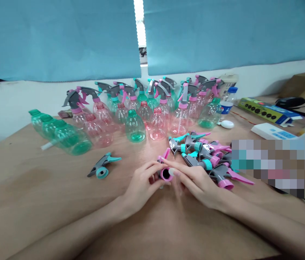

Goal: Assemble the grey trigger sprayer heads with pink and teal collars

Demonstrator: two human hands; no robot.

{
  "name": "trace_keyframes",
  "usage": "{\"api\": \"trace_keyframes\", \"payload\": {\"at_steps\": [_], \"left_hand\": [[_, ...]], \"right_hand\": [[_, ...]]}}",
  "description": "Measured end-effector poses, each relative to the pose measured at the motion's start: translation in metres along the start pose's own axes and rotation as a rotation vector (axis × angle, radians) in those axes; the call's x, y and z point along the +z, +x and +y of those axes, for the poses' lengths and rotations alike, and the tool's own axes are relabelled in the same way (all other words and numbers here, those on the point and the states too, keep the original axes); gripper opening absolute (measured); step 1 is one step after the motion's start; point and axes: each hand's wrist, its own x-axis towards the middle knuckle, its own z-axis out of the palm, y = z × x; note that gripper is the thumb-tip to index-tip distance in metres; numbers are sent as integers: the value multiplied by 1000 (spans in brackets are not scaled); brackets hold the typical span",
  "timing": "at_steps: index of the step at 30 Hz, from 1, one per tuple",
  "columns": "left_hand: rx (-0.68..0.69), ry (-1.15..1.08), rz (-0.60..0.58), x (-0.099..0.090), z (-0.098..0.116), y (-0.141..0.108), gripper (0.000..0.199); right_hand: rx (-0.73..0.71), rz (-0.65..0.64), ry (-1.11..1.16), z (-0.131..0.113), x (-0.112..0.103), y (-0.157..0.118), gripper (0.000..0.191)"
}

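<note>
My left hand (144, 178) is closed around a pink-and-grey spray trigger head (165, 174), its dark collar opening turned toward me. At that opening, my right hand (199, 182) pinches a small pale round piece (172, 172) between thumb and fingers; its kind is unclear. Some right fingertips touch the top of the trigger head. To the right of the hands lies a pile of loose trigger heads (202, 153), pink and teal on grey. A single teal-and-grey trigger head (102, 170) lies apart on the left.
Behind the hands stand open pink bottles (158, 126) and a green bottle (135, 126), with several capped spray bottles (182, 115) farther back. Green bottles (68, 135) lie or lean at left. A blue-capped bottle (226, 104), a yellow-and-blue box (268, 111) and a white device (274, 131) are at right.
</note>
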Motion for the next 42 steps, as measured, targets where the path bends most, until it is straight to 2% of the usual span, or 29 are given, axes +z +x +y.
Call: {"api": "trace_keyframes", "payload": {"at_steps": [3, 7, 9, 12, 15, 17, 20, 24, 33, 37, 42], "left_hand": [[1, -19, -6, -1, 0, 1, 18], [5, -24, -20, 0, 0, 1, 20], [-6, -24, -25, 0, 0, 1, 23], [-20, -24, -26, -1, 1, 1, 27], [-29, -23, -20, -1, 0, 1, 29], [-29, -16, -5, -1, 0, -1, 29], [-15, 20, 31, 1, -2, -3, 30], [28, 64, 26, 3, -4, -6, 34], [33, 62, 38, 2, -3, -6, 34], [26, 47, 32, 2, -5, -6, 33], [45, 32, 41, 1, -5, -4, 36]], "right_hand": [[20, -98, 47, 4, 4, 1, 45], [99, -110, 80, 8, 7, 1, 46], [134, -74, 86, 8, 8, 1, 47], [125, 46, 39, 8, 7, 0, 45], [52, 160, -11, 10, 4, 0, 30], [-6, 180, -46, 10, 2, 1, 16], [-95, 147, -119, 8, -1, 3, 4], [-132, 115, -170, 5, -3, 4, 9], [-96, 36, -148, 4, -8, 2, 9], [-22, -10, -98, 3, -6, 3, 7], [58, 23, -70, 3, -2, 3, 7]]}}
